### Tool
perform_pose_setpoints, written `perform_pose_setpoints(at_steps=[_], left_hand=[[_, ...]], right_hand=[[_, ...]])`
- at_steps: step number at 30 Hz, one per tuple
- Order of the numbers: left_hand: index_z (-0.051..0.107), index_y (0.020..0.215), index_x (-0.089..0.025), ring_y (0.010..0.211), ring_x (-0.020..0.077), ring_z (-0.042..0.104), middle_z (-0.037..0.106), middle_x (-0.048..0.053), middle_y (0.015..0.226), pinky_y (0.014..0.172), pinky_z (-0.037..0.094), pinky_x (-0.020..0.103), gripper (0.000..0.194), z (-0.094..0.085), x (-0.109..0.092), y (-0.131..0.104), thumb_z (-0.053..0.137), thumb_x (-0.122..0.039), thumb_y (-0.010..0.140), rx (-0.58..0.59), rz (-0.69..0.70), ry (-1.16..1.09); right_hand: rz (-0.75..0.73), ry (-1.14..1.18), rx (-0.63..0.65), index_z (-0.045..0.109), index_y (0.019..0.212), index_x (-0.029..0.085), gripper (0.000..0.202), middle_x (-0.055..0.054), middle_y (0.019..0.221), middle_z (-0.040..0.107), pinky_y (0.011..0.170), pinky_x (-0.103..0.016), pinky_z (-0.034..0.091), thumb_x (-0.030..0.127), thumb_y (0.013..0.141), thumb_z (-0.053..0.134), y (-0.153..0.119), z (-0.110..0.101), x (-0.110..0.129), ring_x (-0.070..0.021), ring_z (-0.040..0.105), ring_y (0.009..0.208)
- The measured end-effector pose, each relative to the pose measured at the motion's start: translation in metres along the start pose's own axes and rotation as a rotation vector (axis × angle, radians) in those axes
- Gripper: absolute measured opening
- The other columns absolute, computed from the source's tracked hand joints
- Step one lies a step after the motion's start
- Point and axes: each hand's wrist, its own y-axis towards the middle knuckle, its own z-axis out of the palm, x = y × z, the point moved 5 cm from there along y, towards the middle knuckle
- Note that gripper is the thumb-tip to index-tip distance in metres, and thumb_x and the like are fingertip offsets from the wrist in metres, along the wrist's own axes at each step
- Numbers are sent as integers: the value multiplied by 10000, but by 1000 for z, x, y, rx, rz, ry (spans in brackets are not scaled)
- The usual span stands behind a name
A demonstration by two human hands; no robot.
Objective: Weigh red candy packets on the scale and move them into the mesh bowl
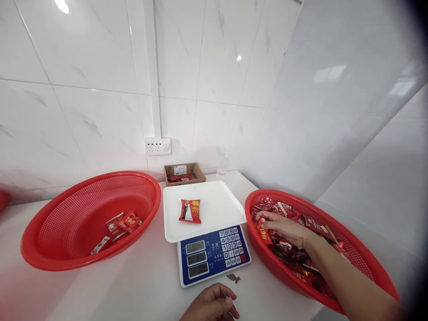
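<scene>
My right hand (282,227) reaches into the right red basket (364,256), its fingers closed on a small red packet (265,234) at the near left side of the pile. My left hand (214,303) rests low in front of the scale, fingers loosely bent and apart, holding nothing. A red packet with a printed couple (190,211) lies on the white pan (217,200) of the digital scale (214,256). The scale's blue panel faces me; its digits are too faint to read surely. Other red packets (294,254) surround my right hand.
On the left, another red basket (90,187) holds several packets (125,223). Behind the scale stand a cardboard box (185,171) with red packets and a clear bottle (222,165). A small brown scrap (233,278) lies before the scale. A socket (158,146) is on the tiled wall.
</scene>
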Motion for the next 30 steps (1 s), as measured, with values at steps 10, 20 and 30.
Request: perform_pose_setpoints(at_steps=[10,20,30], left_hand=[[537,840,-147,632,134,591,639,35,719,654,365,268,545,0,0,0,787,-503,512,1,16,16],[538,849,-130,624,121,580,642,49,732,659,345,260,583,0,-2,0,795,-512,491,9,-2,29],[593,816,-142,681,164,576,639,60,735,784,372,357,605,-6,6,6,827,-512,398,-17,28,22]], right_hand=[[-43,-27,-269,440,848,239,309,76,633,487,511,-213,366,458,694,593,-7,-24,8,-90,472,529],[-161,-222,-531,515,804,232,215,83,507,456,451,-231,319,422,711,555,-14,-19,44,-103,427,428],[-299,-394,-362,517,796,232,197,41,526,558,544,-271,419,416,731,491,30,73,94,-148,538,500]])
